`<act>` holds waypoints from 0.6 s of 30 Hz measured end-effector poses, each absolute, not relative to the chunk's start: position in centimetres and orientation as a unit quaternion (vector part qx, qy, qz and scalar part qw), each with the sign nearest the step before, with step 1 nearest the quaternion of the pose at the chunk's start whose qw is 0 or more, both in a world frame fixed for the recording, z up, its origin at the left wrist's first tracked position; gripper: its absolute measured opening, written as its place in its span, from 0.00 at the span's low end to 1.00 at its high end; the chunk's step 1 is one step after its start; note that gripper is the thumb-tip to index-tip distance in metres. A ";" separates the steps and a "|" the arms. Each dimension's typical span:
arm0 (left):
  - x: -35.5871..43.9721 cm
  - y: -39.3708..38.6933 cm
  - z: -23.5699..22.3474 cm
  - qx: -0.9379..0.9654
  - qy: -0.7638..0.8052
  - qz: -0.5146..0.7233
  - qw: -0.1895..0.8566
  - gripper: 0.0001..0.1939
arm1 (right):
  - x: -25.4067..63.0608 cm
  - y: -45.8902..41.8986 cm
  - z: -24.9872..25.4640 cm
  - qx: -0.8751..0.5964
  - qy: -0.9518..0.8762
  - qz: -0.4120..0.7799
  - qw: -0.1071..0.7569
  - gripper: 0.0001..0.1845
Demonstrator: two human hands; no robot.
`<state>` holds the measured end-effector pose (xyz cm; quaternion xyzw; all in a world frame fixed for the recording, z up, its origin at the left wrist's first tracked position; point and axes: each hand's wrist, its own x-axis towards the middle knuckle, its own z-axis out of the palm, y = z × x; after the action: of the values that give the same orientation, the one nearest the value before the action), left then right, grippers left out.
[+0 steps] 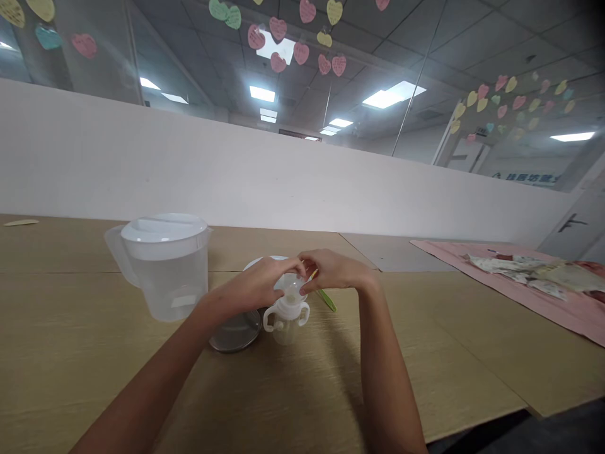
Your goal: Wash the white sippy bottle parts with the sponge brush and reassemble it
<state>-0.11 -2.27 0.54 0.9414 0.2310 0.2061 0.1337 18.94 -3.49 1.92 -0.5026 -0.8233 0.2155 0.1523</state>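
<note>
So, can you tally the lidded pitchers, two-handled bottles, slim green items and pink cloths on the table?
Lidded pitcher: 1
Two-handled bottle: 1
Slim green item: 1
Pink cloth: 1
Total: 4

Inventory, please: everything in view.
Handled bottle: 1, whitish, centre
Lidded pitcher: 1, translucent, left
Round dish: 1, grey, by bottle
Round item: 1, white, beyond bottle
Slim tool: 1, green, beside bottle
Cloth: 1, pink, right
Loose items: several, mixed, on cloth
Flat piece: 1, tan, left
Table: 1, tan, underneath
Wall: 1, white, behind
Heart notes: many, mixed, on glass
Lights: several, white, above
Lettering: 1 line, teal, right
Door handle: 1, dark, right
Left hand: 1, bare, bottle's top
Right hand: 1, bare, bottle's top
</note>
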 end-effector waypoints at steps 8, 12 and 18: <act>-0.1 -1.6 0.1 0.946 0.220 0.189 0.144 0.16 | 17.6 -2.9 1.6 -0.526 -0.825 0.188 0.086 0.16; 0.2 -1.7 -0.4 0.954 0.221 0.159 0.125 0.17 | 17.6 -2.5 1.2 -0.532 -0.831 0.155 0.050 0.19; 0.3 -1.6 -0.9 0.961 0.209 0.131 0.121 0.19 | 17.3 -2.0 0.6 -0.541 -0.827 0.151 0.016 0.19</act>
<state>0.27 -1.65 -0.94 0.9615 0.2092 0.1310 0.1209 17.32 -2.02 0.56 -0.5410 -0.8271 0.1515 0.0159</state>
